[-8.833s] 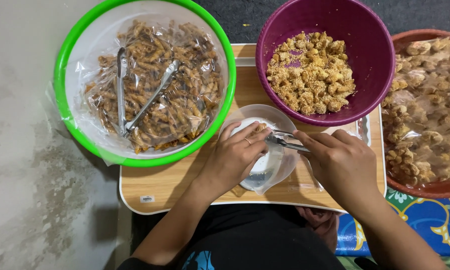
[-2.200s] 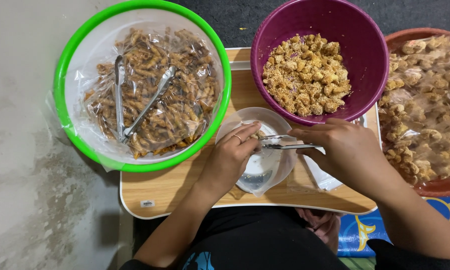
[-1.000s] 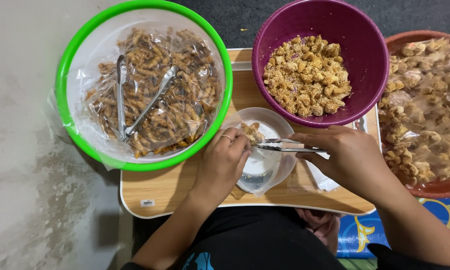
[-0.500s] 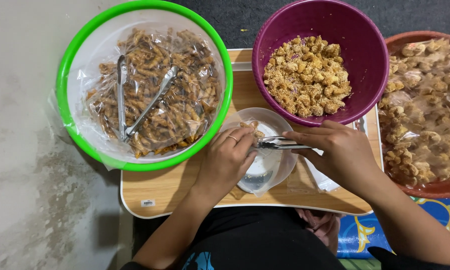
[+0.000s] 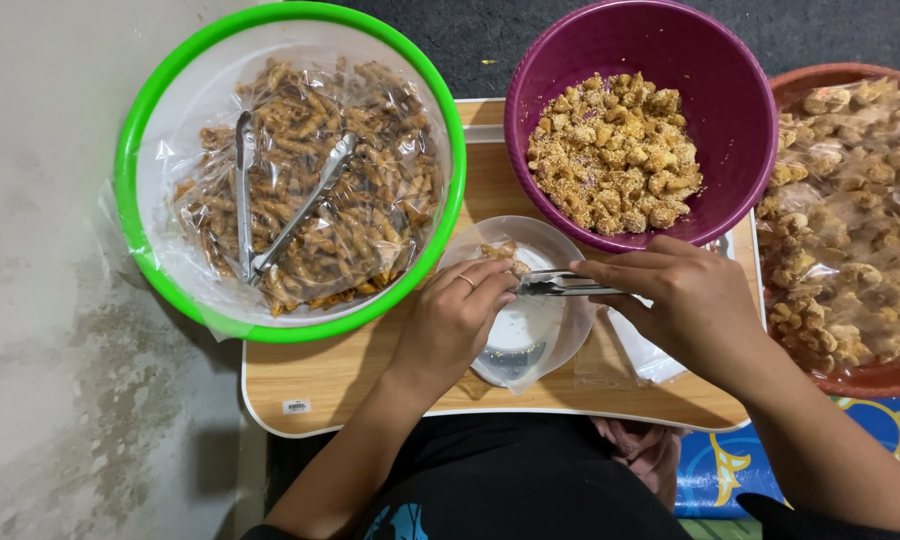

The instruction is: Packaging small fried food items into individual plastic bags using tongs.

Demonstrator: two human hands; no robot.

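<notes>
My left hand [image 5: 457,320] rests on the left rim of a small clear plastic container [image 5: 530,325] on the wooden tray [image 5: 330,375] and steadies it. A ring shows on one finger. My right hand [image 5: 685,300] grips small metal tongs [image 5: 560,286], their tips pointing left over the container beside my left fingertips. A few fried snack pieces [image 5: 500,252] lie in the container's far part.
A green-rimmed basin [image 5: 150,110] lined with plastic holds brown twisted snacks and large metal tongs [image 5: 270,200]. A purple bowl [image 5: 740,120] holds crumb-coated snack pieces. A reddish bowl [image 5: 870,375] of pale fried pieces sits at the right. Grey floor lies to the left.
Snack pieces have appeared in the container since the earliest frame. In the last second both hands and the tongs stay nearly where they were over the container.
</notes>
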